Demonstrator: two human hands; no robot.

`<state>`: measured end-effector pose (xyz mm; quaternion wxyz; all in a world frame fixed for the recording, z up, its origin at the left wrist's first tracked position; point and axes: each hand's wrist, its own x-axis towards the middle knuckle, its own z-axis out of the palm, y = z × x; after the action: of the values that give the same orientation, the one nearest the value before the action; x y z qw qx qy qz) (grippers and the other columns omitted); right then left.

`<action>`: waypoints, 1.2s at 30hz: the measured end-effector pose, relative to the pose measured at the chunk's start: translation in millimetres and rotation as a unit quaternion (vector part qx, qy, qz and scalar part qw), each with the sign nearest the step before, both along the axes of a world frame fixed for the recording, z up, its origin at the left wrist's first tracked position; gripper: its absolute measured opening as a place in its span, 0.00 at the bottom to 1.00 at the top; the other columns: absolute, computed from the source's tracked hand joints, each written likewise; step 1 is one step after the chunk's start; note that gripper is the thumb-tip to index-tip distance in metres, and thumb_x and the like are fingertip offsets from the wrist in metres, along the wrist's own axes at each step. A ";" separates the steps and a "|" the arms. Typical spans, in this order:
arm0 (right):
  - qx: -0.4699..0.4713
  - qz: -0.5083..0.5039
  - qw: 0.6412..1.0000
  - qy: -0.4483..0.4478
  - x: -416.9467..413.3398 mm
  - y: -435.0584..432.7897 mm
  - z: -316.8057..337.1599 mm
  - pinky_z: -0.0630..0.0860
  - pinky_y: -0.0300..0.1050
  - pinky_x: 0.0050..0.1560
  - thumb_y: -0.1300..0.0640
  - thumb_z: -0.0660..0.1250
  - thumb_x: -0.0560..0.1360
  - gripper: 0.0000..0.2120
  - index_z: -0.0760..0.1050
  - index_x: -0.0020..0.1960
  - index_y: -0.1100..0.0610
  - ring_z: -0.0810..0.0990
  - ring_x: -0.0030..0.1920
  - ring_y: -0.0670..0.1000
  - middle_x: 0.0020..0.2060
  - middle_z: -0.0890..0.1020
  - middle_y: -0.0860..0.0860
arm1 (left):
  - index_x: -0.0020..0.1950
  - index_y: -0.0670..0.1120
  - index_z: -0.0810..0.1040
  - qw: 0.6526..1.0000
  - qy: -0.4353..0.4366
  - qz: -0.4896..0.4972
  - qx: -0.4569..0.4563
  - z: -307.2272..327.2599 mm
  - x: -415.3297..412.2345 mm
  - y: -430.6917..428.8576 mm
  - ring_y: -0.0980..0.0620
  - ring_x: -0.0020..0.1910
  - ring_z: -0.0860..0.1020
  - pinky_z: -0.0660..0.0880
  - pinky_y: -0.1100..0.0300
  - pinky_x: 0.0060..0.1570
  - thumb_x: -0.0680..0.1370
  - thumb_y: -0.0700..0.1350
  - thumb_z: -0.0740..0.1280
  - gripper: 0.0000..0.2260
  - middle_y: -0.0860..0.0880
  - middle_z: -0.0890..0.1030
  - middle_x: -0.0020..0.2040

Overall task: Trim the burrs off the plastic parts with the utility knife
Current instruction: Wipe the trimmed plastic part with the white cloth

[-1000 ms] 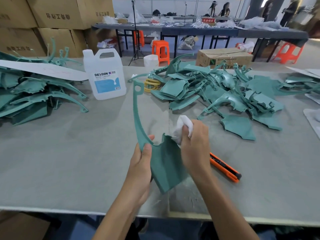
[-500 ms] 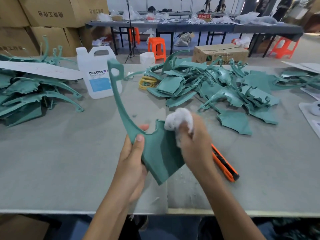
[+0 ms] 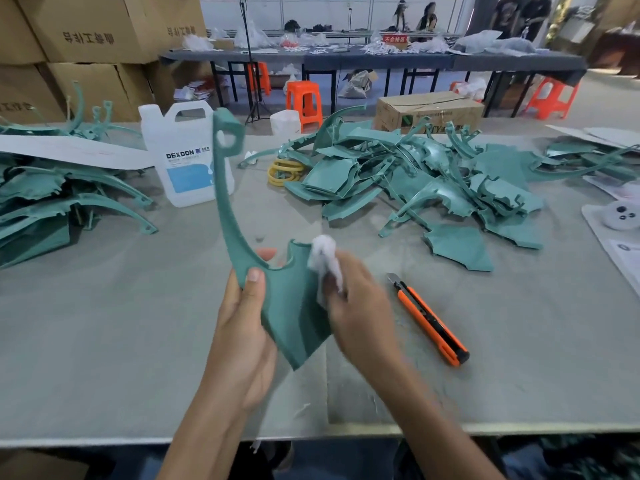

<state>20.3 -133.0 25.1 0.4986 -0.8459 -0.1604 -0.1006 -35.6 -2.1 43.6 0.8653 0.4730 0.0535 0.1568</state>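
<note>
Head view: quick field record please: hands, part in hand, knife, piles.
left hand: grips green plastic part, its long arm pointing up
right hand: presses white cloth against the part
utility knife: lies on table, right of the hands, unheld
left pile: green parts
right pile: green parts
jug: behind the part

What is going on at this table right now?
The left hand holds a teal part up off the table. The right hand holds a white cloth against it, apparently wiping. The knife lies on the table to the right, in neither hand. More parts lie piled behind.
</note>
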 end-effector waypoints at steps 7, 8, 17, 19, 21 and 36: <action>-0.063 0.088 0.987 0.115 -24.2 -16.2 -10.9 0.70 0.48 0.38 0.57 0.61 0.80 0.14 0.70 0.39 0.42 0.72 0.34 0.45 0.32 0.76 0.43 | 0.60 0.52 0.73 0.995 -0.023 0.065 -0.067 -0.2 14.6 10.3 0.50 0.64 0.79 0.78 0.52 0.60 0.86 0.48 0.54 0.10 0.48 0.80 0.66; -0.020 0.066 0.993 0.093 -23.4 -16.5 -2.6 0.71 0.45 0.37 0.55 0.61 0.81 0.13 0.72 0.42 0.40 0.73 0.35 0.43 0.33 0.77 0.41 | 0.61 0.52 0.73 0.996 -0.013 0.062 -0.069 -1.8 15.2 9.0 0.51 0.64 0.79 0.78 0.53 0.59 0.86 0.49 0.54 0.09 0.48 0.80 0.66; 0.017 0.031 0.997 0.067 -11.9 8.5 -11.5 0.70 0.38 0.53 0.51 0.61 0.83 0.16 0.70 0.70 0.42 0.78 0.58 0.43 0.61 0.80 0.40 | 0.66 0.50 0.72 0.996 0.029 -0.021 -0.081 9.8 0.2 -21.2 0.48 0.63 0.80 0.77 0.50 0.62 0.80 0.59 0.57 0.20 0.46 0.82 0.63; 0.027 -0.006 0.993 0.114 11.1 -9.2 -14.8 0.71 0.38 0.47 0.56 0.61 0.83 0.12 0.76 0.60 0.41 0.79 0.46 0.40 0.48 0.82 0.37 | 0.65 0.52 0.70 0.999 0.002 -0.014 -0.047 12.9 -6.8 -15.9 0.50 0.64 0.79 0.80 0.50 0.58 0.79 0.57 0.58 0.17 0.49 0.81 0.65; 0.076 -0.027 0.987 0.140 26.3 -21.3 -15.1 0.73 0.42 0.45 0.58 0.59 0.83 0.11 0.76 0.49 0.44 0.75 0.38 0.43 0.38 0.79 0.40 | 0.62 0.53 0.72 1.000 0.006 -0.004 -0.019 10.5 -9.2 -6.5 0.53 0.61 0.81 0.81 0.53 0.51 0.77 0.56 0.59 0.16 0.51 0.82 0.63; 0.096 0.350 0.898 0.250 -33.9 -54.8 25.4 0.74 0.43 0.37 0.59 0.73 0.77 0.07 0.78 0.53 0.52 0.78 0.38 0.48 0.40 0.80 0.50 | 0.53 0.56 0.79 0.898 0.214 0.069 0.377 -39.1 12.4 48.9 0.55 0.52 0.80 0.75 0.54 0.54 0.85 0.52 0.57 0.11 0.55 0.83 0.49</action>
<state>-13.6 -187.8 50.4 0.6042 -0.6803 -0.3056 0.2806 -23.3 46.8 4.6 0.5769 0.7812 0.2066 0.1191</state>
